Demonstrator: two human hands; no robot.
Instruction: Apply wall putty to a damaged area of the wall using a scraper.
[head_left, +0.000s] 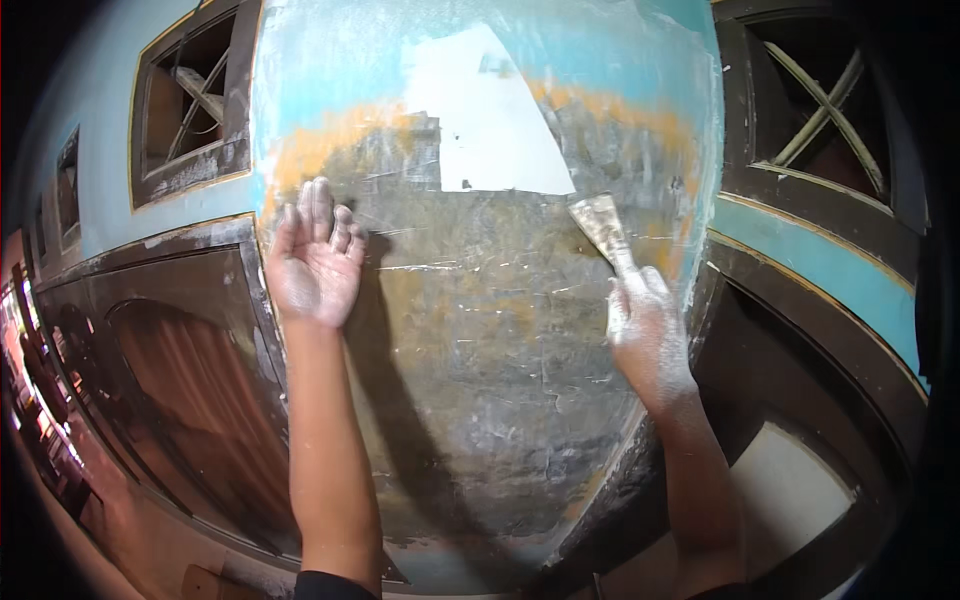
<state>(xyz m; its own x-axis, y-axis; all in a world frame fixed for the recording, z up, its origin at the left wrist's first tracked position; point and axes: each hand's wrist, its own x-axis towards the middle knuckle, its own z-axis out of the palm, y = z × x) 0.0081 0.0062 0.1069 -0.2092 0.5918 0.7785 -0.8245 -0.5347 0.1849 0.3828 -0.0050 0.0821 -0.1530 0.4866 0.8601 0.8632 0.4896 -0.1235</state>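
In front of me stands a wall (470, 340), scraped to patchy grey and brown low down, with orange and turquoise paint above. A smooth white patch (500, 140) covers part of its upper middle. My right hand (648, 325), dusted white, is closed round a putty knife (598, 222). The knife's smeared blade points up and left, close by the patch's lower right corner; whether it touches the wall I cannot tell. My left hand (318, 262) is raised at the wall's left side, palm showing, fingers stretched upward, holding nothing. White powder coats its palm and fingers.
Dark wooden doors stand on both sides, the left door (200, 370) with a reddish curtain behind it. Above them are framed openings with crossed bars, at left (195, 95) and right (820, 105). A pale flat panel (795, 485) shows low on the right.
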